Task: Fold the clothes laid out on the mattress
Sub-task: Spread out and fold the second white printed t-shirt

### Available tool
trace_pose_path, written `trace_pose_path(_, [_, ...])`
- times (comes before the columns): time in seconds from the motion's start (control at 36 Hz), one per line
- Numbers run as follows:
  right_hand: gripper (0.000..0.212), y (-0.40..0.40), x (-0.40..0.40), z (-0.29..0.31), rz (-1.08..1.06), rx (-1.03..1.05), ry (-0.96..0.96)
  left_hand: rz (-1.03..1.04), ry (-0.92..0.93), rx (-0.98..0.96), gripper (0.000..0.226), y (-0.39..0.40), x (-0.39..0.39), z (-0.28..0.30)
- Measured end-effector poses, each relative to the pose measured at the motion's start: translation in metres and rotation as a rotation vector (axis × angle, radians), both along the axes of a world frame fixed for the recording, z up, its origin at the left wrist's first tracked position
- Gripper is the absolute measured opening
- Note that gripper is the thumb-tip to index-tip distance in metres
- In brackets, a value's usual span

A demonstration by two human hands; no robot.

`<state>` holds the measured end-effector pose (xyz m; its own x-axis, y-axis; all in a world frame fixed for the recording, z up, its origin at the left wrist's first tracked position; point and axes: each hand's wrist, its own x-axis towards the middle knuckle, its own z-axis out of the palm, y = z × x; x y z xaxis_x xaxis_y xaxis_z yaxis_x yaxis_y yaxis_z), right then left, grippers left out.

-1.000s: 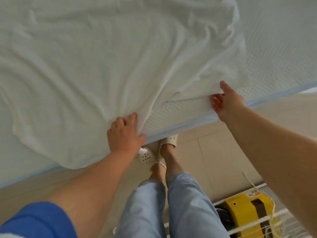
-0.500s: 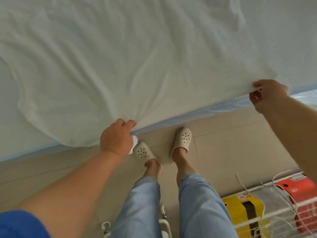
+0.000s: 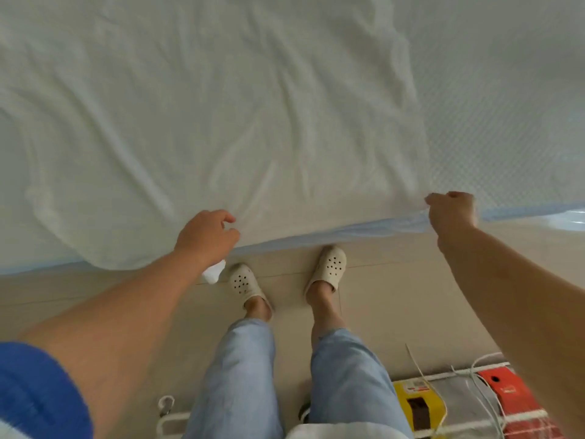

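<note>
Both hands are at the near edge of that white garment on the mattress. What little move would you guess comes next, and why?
Probably the left hand pinches the hem again. Its fingers hang loosely curled just over the garment, holding nothing that shows, while the right hand grips the hem's far corner at the mattress edge. With both corners held, the creased cloth could be pulled flat for folding.

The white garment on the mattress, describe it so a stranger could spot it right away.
Start at the mattress, whose bare cover shows a dotted quilted weave. The white garment lies spread across its left and middle, smooth but wrinkled, its near hem at the blue edge, with the right hand pinching one corner.
</note>
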<state>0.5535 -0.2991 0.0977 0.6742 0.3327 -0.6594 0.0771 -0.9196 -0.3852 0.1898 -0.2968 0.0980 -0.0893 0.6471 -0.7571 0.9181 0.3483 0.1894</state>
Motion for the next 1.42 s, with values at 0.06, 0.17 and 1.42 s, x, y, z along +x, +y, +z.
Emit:
trace_pose_path(0.06, [0.043,0.017,0.005,0.009,0.1,0.019,-0.036,0.041,-0.024,0.008,0.031,0.021,0.014,0.008])
trace_pose_path(0.17, [0.044,0.059,0.002,0.021,0.313,0.021,-0.03,0.102,-0.055,0.061,0.031,0.065,0.027,0.015])
trace_pose_path(1.42, [0.058,0.359,-0.074,-0.018,0.419,0.084,0.614,-0.08,0.1,0.589,0.037,0.404,-0.02,-0.049])
